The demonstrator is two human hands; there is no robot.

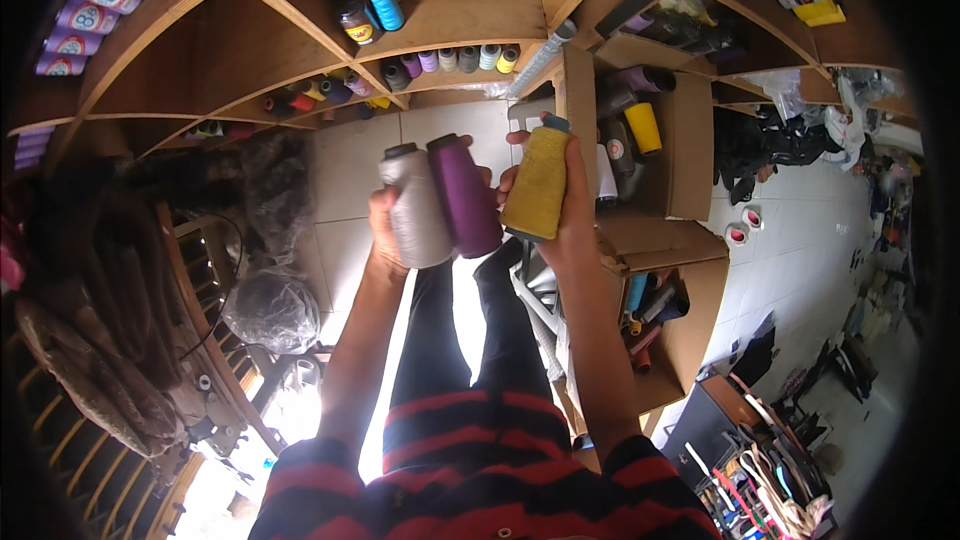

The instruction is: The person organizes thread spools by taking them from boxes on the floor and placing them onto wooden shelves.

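My left hand [386, 225] is closed round two thread cones held side by side. One is a light grey thread cone [419, 208] with a dark top. Against its right side leans a purple thread cone [467, 198], and my fingertips show past that cone's far edge. In my right hand [574, 215] is a mustard-yellow thread cone [538, 183] with a blue-grey tip, tilted slightly to the right. A narrow gap separates it from the purple cone. All three are up in front of me, above my legs.
Wooden shelves [450, 25] with many thread cones curve across the far side. Two cardboard boxes [692, 155] of cones stand right. A clear plastic bag [275, 310] lies left, beside a machine with brown cloth [110, 370]. Assorted items fill a rack [765, 490] at lower right.
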